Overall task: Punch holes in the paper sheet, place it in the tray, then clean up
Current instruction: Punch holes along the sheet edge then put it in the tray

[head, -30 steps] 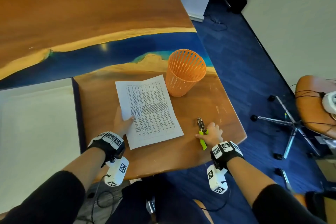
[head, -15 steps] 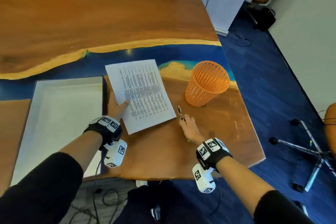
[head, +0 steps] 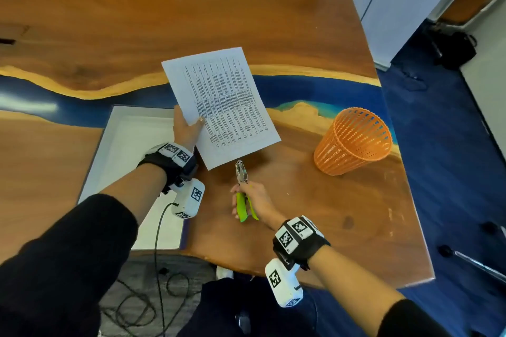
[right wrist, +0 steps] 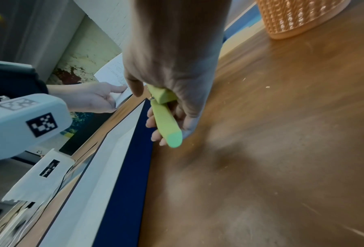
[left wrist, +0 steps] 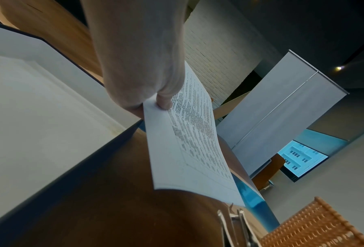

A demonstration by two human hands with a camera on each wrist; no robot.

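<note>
A printed paper sheet (head: pixel 221 104) (left wrist: pixel 189 142) is lifted off the wooden table, tilted. My left hand (head: pixel 187 127) (left wrist: pixel 151 98) pinches its left edge, thumb on top. Below the sheet's near corner, my right hand (head: pixel 247 197) (right wrist: pixel 166 107) grips a hole punch (head: pixel 242 189) by its green handles (right wrist: pixel 166 122). The punch's metal head (left wrist: pixel 233 222) points at the sheet and stands just short of it. The white tray (head: pixel 128 150) (right wrist: pixel 105 167) with a dark rim lies on the table at the left, under my left wrist.
An orange mesh basket (head: pixel 353 141) (right wrist: pixel 293 16) stands on the table to the right. The table's edge (head: pixel 410 227) drops off to blue carpet on the right. A cable hangs from my left wrist camera (head: pixel 189 197).
My left hand has lifted the sheet off the table. My right hand has picked up the punch and brought it left, under the sheet's near corner.
</note>
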